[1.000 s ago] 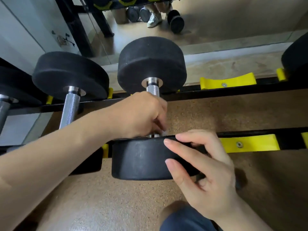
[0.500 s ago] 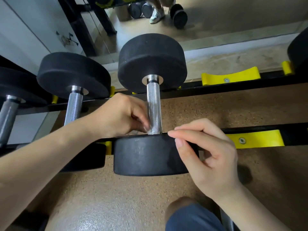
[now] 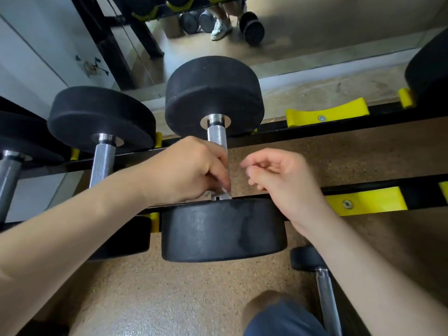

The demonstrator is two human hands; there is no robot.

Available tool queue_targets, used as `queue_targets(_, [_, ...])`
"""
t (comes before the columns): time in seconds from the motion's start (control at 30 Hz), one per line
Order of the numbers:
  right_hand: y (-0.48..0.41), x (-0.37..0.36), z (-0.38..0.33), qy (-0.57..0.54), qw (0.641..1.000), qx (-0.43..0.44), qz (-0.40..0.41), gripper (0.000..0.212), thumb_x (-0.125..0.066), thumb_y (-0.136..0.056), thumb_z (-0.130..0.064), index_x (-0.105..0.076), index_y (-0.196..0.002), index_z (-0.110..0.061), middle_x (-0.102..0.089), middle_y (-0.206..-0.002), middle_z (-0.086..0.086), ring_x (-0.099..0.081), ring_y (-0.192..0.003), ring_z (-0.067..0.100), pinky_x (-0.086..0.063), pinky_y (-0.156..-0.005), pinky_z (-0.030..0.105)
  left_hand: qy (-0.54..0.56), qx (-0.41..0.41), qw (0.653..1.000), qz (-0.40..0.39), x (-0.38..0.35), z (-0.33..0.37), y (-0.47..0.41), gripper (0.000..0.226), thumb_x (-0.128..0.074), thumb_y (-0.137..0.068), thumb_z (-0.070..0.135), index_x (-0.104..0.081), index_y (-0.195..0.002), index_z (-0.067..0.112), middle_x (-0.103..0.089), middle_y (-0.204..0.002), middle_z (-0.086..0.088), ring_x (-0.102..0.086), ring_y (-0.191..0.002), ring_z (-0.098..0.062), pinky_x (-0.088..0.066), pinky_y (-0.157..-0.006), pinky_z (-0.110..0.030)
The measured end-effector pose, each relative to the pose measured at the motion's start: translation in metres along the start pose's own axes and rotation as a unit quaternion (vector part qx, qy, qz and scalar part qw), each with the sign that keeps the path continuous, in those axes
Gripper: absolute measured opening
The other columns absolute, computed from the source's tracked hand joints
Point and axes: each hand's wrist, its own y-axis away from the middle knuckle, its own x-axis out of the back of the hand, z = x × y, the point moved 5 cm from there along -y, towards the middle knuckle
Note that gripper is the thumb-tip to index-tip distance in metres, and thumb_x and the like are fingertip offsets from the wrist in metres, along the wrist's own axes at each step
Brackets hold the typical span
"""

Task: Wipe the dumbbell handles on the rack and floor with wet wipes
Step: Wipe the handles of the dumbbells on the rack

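A person's bare left hand (image 3: 189,170) reaches in from the lower left. Its fingers are curled tightly round the near part of the knurled steel handle (image 3: 217,139) of a black round-headed dumbbell (image 3: 223,229). The dumbbell lies across the two rails of a black metal rack (image 3: 423,195) fitted with yellow plastic cradles (image 3: 327,115), with one head on the far rail and the other on the near rail, closest to the camera.

The right hand (image 3: 283,183) hovers just right of the handle, above the near head, and touches nothing. Its fingers are loosely curled, thumb and forefinger close together, with nothing visible between them. This hand is motion-blurred.

The left hand covers most of the handle's near half. A small pale, shiny scrap (image 3: 221,194) shows under its fingertips where the handle meets the near head. This may be the wet wipe, but too little shows to be sure.

To the left, a second black dumbbell (image 3: 101,117) sits on the same rack, its near head mostly hidden behind the left forearm. A third dumbbell (image 3: 14,141) is cut off by the left edge.

At lower right, a smaller dumbbell (image 3: 326,299) lies on the speckled tan floor (image 3: 169,299). It is partly hidden by the right forearm and cut off at the bottom. A knee in dark blue shorts (image 3: 278,321) shows at the bottom edge.
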Motion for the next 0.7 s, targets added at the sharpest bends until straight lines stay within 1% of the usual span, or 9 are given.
queue_targets(0.1, [0.011,0.002,0.009,-0.045,0.996,-0.022,0.07,0.028,-0.059,-0.085,0.0,-0.069,-0.076,-0.024,-0.066,-0.069,-0.016,-0.056,-0.067,-0.002,-0.043,-0.066,0.017,-0.129,-0.075,0.986,-0.071,-0.003,0.025,-0.024,0.008,-0.067,-0.067,0.01,-0.069,-0.066,0.018,-0.054,-0.074,0.009,-0.049,-0.063,-0.012,-0.039,-0.052,-0.026])
queue_targets(0.17, [0.011,0.003,0.014,-0.05,0.995,-0.042,0.075,0.026,-0.058,-0.087,-0.002,-0.067,-0.074,-0.022,-0.064,-0.067,-0.016,-0.054,-0.064,-0.003,-0.041,-0.064,0.019,-0.19,-0.098,0.968,-0.134,-0.008,0.035,-0.037,0.015,-0.063,-0.07,0.01,-0.053,-0.062,0.018,-0.052,-0.076,0.002,-0.041,-0.064,-0.015,-0.028,-0.055,-0.026])
queue_targets(0.2, [0.011,0.003,0.015,-0.052,0.995,-0.053,0.07,0.025,-0.058,-0.087,-0.002,-0.068,-0.076,-0.022,-0.064,-0.067,-0.016,-0.054,-0.064,-0.003,-0.041,-0.064,0.02,-0.206,-0.094,0.961,-0.159,-0.01,0.035,-0.038,0.014,-0.062,-0.074,0.011,-0.054,-0.065,0.018,-0.05,-0.078,0.003,-0.041,-0.066,-0.015,-0.027,-0.057,-0.026])
queue_targets(0.33, [0.02,0.004,0.018,-0.049,0.995,-0.067,0.057,0.027,-0.056,-0.086,0.0,-0.07,-0.083,-0.023,-0.065,-0.072,-0.016,-0.056,-0.069,-0.002,-0.041,-0.067,0.017,-0.155,-0.091,0.975,-0.13,-0.004,0.021,-0.021,0.009,-0.069,-0.076,0.012,-0.072,-0.076,0.021,-0.051,-0.077,0.011,-0.048,-0.067,-0.005,-0.04,-0.052,-0.026])
queue_targets(0.4, [0.026,0.004,0.019,-0.051,0.994,-0.056,0.075,0.028,-0.056,-0.086,0.0,-0.07,-0.082,-0.023,-0.065,-0.071,-0.017,-0.056,-0.069,-0.003,-0.04,-0.063,0.011,-0.134,-0.09,0.977,-0.139,-0.001,0.022,-0.024,0.011,-0.066,-0.074,0.014,-0.073,-0.074,0.022,-0.052,-0.075,0.012,-0.046,-0.069,-0.003,-0.034,-0.05,-0.019])
queue_targets(0.47, [0.03,0.006,0.02,-0.06,0.991,-0.045,0.113,0.026,-0.055,-0.086,0.0,-0.07,-0.08,-0.02,-0.065,-0.072,-0.013,-0.055,-0.068,-0.002,-0.038,-0.058,0.009,-0.184,-0.082,0.958,-0.205,-0.011,0.033,-0.042,0.01,-0.059,-0.072,0.017,-0.068,-0.07,0.019,-0.057,-0.075,0.006,-0.052,-0.071,-0.007,-0.036,-0.051,-0.02])
queue_targets(0.53, [0.033,0.007,0.021,-0.048,0.988,-0.032,0.142,0.023,-0.055,-0.086,0.0,-0.068,-0.079,-0.017,-0.064,-0.072,-0.007,-0.054,-0.067,0.002,-0.038,-0.058,0.015,-0.247,-0.001,0.922,-0.299,-0.024,0.039,-0.061,0.017,-0.055,-0.08,0.017,-0.051,-0.064,0.016,-0.051,-0.07,0.002,-0.055,-0.073,-0.022,-0.043,-0.06,-0.03])
queue_targets(0.6, [0.036,0.01,0.022,-0.038,0.988,-0.023,0.147,0.022,-0.056,-0.086,0.0,-0.068,-0.081,-0.018,-0.065,-0.072,-0.008,-0.056,-0.07,0.005,-0.04,-0.059,0.016,-0.249,0.009,0.915,-0.318,-0.029,0.038,-0.066,0.027,-0.052,-0.085,0.019,-0.043,-0.06,0.019,-0.046,-0.068,0.003,-0.053,-0.075,-0.024,-0.045,-0.066,-0.033])
queue_targets(0.7, [0.04,0.014,0.02,-0.029,0.99,-0.013,0.134,0.022,-0.057,-0.088,0.0,-0.07,-0.086,-0.017,-0.067,-0.079,-0.012,-0.058,-0.077,0.0,-0.041,-0.063,0.007,-0.17,-0.064,0.952,-0.245,-0.018,0.026,-0.046,0.018,-0.052,-0.076,0.022,-0.07,-0.072,0.023,-0.057,-0.079,0.006,-0.053,-0.081,-0.012,-0.046,-0.067,-0.025])
